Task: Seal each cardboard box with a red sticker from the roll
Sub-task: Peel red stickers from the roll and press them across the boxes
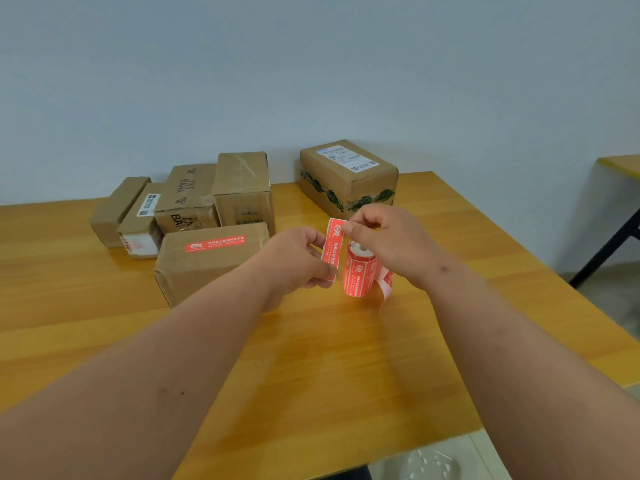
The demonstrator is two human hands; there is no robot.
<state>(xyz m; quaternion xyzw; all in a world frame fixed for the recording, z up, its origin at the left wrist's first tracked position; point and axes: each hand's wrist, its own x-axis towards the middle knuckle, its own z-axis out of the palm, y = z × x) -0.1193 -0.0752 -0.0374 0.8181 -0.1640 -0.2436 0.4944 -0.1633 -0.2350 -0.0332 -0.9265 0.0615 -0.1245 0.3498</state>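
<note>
**Inspector:** State the hands.

**Assistant:** The left hand pinches the lower end of a loose red sticker, thumb and fingers pressed together on it. The right hand pinches the upper end, thumb and forefinger clamped on the strip, the other fingers curled. The sticker is a narrow glossy rectangle with white print, held near upright above the table.

**Inspector:** And the roll?

**Assistant:** The sticker roll stands on end just behind the held sticker, a red cylinder on a pale core, with a tail of backing paper curling off to its right.

**Inspector:** The boxes?

**Assistant:** The nearest cardboard box lies just left of the left hand: plain brown corrugated board, creased, with one red sticker flat along its top seam. Behind it four smaller boxes sit touching in a cluster, taped, some with white labels. One larger box stands apart at the far edge, with a white shipping label and dark green patterned tape.

**Inspector:** Surface?

**Assistant:** Smooth, yellow wood-grain laminate.
</note>
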